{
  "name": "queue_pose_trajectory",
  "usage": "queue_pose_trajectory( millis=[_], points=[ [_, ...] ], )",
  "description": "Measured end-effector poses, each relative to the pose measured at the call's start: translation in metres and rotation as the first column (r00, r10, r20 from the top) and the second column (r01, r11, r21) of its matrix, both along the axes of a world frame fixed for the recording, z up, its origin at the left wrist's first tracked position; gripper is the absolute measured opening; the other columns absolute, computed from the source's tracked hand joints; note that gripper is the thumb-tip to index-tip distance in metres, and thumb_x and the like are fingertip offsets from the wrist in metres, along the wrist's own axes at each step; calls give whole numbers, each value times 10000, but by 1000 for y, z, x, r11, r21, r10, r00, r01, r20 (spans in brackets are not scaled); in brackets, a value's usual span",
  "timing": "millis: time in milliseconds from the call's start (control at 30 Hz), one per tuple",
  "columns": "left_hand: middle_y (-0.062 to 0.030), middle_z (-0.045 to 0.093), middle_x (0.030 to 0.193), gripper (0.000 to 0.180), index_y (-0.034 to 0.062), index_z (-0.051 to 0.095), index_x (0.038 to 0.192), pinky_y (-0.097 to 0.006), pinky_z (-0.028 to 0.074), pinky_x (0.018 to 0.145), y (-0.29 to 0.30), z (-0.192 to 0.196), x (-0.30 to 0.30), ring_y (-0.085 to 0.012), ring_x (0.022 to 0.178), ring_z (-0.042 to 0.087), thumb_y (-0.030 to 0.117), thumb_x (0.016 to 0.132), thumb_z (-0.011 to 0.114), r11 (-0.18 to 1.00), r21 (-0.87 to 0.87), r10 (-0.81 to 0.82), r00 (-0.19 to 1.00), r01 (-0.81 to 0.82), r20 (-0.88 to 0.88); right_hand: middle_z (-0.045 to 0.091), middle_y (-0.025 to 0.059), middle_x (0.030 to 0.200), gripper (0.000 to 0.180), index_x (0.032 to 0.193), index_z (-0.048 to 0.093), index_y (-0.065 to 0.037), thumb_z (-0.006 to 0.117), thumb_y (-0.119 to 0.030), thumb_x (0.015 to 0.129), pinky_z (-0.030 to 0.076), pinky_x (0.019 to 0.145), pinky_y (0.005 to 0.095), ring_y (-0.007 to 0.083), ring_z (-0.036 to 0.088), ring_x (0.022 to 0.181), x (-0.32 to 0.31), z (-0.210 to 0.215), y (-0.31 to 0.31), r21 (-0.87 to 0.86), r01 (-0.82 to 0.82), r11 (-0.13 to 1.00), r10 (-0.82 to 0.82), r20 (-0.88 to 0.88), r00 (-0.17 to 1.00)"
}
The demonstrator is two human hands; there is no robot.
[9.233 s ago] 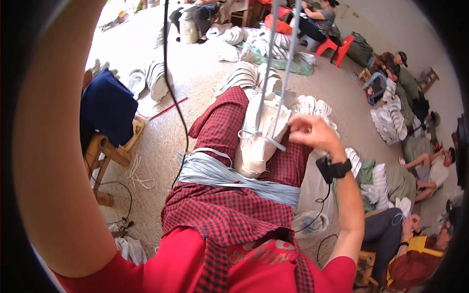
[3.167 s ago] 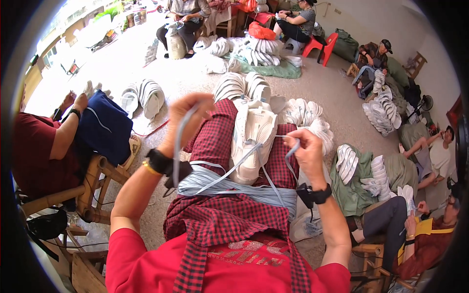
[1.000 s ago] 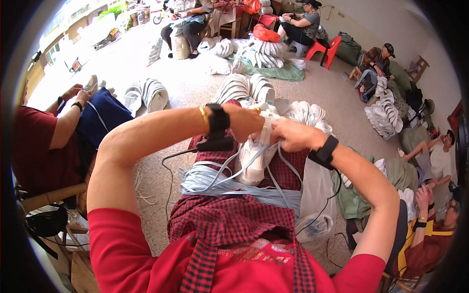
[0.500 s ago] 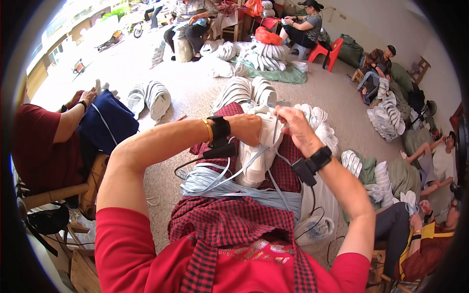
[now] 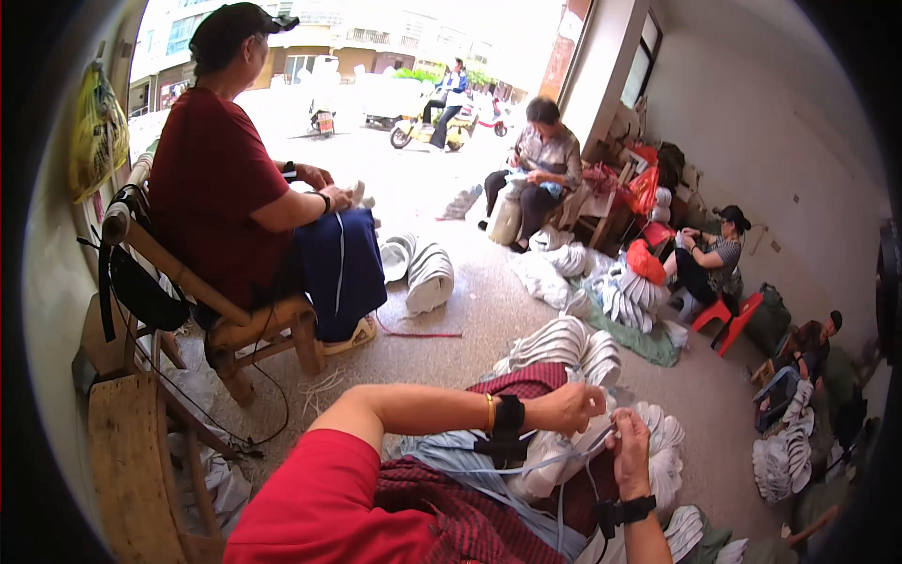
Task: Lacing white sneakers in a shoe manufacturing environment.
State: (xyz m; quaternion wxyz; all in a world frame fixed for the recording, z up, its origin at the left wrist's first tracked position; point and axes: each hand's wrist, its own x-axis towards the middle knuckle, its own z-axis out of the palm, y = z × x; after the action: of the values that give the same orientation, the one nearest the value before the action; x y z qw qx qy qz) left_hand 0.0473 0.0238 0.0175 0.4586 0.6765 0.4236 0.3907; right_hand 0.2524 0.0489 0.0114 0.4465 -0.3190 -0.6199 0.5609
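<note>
A white shoe point(image 5: 545, 473) rests on my lap, on a red-and-black checked cloth point(image 5: 427, 498). My left hand point(image 5: 567, 409) is closed over its far end; what its fingers hold is hidden. On the right, my right hand point(image 5: 631, 453) pinches a pale blue shoelace point(image 5: 550, 464) beside the shoe. That lace runs slack across the shoe toward my left. A bundle of similar light blue laces point(image 5: 451, 446) lies over the cloth, partly behind my left forearm. Both wrists wear black bands with small boxes.
White shoes stand nested in rows point(image 5: 554, 344) just beyond my lap, with more point(image 5: 662, 446) at my right. At left, a person in dark red point(image 5: 221, 188) sits on a bamboo chair point(image 5: 258, 324), near a wooden bench point(image 5: 132, 461). Other people sit working among shoe piles farther off.
My view has swung left and up, so the hands and shoe now appear lower and farther right. The left hand has opened a little from a fist; the right keeps its pinch on the shoelace.
</note>
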Motion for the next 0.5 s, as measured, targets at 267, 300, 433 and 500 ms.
queue_pose_trajectory(
  millis=[267, 300, 433, 500],
  points=[
    [-36, 693, 894, 253, 4, 675, 1126, -212, 519, 639, 7, -19, 23, -78, 749, 652, 213, 1002, 603, 936, -321, 49, 852, 143, 522, 529, -56, 740, 223, 941, 660, -71, 609, -279, 1006, 352, 506, 170, 21, 453, 584, -3, -2, 0, 168, 111, 980, -128, 93, 987],
    [-26, 691, 923, 249, 15, 673, 1120, -205, 510, 641, 5, -20, 21, -68, 786, 651, 227, 1004, 611, 916, -333, 12, 815, 224, 579, 529, -56, 735, 217, 937, 662, -58, 612, -258, 1004, 353, 502, 174, 16, 471, 601, -2, -8, 4, 195, 128, 972, -146, 81, 986],
    [-28, 688, 1010, 275, 6, 661, 1139, -212, 531, 666, 0, -32, 26, -76, 841, 653, 242, 1005, 615, 880, -315, -35, 711, 355, 703, 597, 49, 912, 206, 894, 640, 16, 610, -168, 984, 488, 698, 260, 117, 589, 768, 5, -12, 5, 391, 95, 915, -191, 215, 958],
    [-32, 692, 997, 278, 5, 665, 1127, -218, 539, 669, 2, -38, 25, -79, 836, 656, 249, 1003, 619, 901, -315, -10, 741, 297, 671, 601, 62, 920, 176, 897, 640, 13, 597, -137, 976, 490, 716, 276, 131, 594, 786, 7, -7, 8, 428, 84, 900, -218, 275, 936]
  ],
)
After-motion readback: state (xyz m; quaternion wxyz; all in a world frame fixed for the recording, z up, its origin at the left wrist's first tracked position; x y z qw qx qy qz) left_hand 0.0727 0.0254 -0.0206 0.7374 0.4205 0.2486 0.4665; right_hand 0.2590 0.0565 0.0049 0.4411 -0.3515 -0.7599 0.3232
